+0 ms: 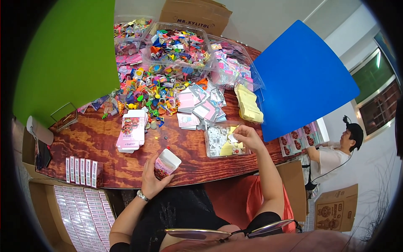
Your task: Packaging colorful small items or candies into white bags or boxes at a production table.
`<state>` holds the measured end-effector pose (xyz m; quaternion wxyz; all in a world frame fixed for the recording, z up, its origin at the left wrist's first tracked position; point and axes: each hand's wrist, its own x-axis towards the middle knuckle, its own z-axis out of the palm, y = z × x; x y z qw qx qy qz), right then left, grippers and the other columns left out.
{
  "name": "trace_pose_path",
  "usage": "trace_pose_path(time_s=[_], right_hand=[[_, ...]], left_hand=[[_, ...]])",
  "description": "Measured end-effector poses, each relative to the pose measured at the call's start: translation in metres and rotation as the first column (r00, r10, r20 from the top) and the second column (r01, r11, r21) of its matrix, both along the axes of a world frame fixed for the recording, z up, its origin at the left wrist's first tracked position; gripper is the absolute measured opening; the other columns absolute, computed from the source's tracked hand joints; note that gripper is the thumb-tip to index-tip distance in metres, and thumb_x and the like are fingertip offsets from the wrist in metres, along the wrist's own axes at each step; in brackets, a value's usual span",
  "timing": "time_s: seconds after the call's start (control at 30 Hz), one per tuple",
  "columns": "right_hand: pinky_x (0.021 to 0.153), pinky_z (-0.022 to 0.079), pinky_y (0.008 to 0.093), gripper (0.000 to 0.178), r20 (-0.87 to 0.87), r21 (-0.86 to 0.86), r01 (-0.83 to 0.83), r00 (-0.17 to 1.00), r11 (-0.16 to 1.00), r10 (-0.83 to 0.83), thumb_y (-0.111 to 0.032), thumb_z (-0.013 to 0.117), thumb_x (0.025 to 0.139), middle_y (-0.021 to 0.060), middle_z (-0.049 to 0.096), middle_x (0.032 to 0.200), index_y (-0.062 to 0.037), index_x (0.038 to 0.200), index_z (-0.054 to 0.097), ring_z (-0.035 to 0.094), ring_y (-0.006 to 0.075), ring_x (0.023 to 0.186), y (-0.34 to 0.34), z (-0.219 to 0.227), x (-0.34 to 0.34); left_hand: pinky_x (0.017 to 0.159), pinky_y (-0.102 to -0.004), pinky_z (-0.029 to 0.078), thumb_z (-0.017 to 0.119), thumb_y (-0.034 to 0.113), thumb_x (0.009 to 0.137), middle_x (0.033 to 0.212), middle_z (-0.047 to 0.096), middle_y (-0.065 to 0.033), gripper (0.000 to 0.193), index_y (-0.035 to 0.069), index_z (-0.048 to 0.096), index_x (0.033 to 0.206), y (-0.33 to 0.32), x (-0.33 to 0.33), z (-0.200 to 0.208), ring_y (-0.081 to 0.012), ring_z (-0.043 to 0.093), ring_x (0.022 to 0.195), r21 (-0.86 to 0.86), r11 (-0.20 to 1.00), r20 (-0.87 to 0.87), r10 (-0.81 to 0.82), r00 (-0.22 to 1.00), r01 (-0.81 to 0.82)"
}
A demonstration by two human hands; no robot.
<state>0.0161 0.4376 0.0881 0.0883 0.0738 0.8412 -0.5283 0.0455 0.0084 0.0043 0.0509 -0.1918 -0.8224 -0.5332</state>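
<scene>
My left hand is wrapped round a small pink printed carton, held tilted near the table's front edge with its white top flap raised. My right hand pinches a small white, flat piece over a clear plastic tray. White printed packets and yellow slips fill that tray. Beyond my left hand, a stack of flattened pink cartons lies on the table. Pink and white cards are heaped behind the tray.
Small colourful toys are piled behind, below clear bins. Yellow folded papers lie near a blue panel; a green panel stands left. Finished-looking cartons stand front left, above a packed cardboard box. Another person works at right.
</scene>
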Motion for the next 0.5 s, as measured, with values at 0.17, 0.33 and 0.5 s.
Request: trace_pose_path(time_s=[0.17,0.33,0.5], right_hand=[[0.071,0.049,0.0223,0.021,-0.077,-0.376,-0.08,0.996,0.923,0.054,-0.011,0.07,0.094,-0.0015,0.066,0.094,-0.004,0.112,0.062,0.06,0.0052,0.08,-0.083,0.02,-0.005],[0.076,0.054,0.0267,0.018,-0.222,-0.049,-0.297,0.934,0.954,0.279,-0.007,0.065,0.097,0.0022,0.069,0.096,0.0003,0.113,0.062,0.066,0.0091,0.086,-0.174,0.031,-0.003],[0.071,0.056,0.0412,0.017,-0.55,0.478,-0.332,0.608,0.813,0.572,-0.004,0.071,0.086,0.0176,0.069,0.092,-0.0017,0.101,0.065,0.069,0.0359,0.082,-0.225,0.022,-0.009]], left_hand=[[0.095,-0.0441,0.048,0.089,0.022,0.069,0.12,0.06,-0.0193,0.083,0.002,0.049,0.138,0.013,-0.003,0.002,-0.0376,0.059,0.111,-0.031,0.998,-0.112,0.051,0.992,-0.055],[0.094,-0.0449,0.048,0.087,0.021,0.068,0.12,0.06,-0.0196,0.08,0.001,0.05,0.136,0.023,-0.009,0.003,-0.038,0.058,0.11,-0.041,0.995,-0.146,0.08,0.986,-0.086],[0.094,-0.0444,0.048,0.086,0.019,0.069,0.123,0.06,-0.0194,0.078,-0.001,0.049,0.135,0.016,-0.007,0.004,-0.0381,0.058,0.11,-0.03,0.991,-0.232,0.122,0.965,-0.133]])
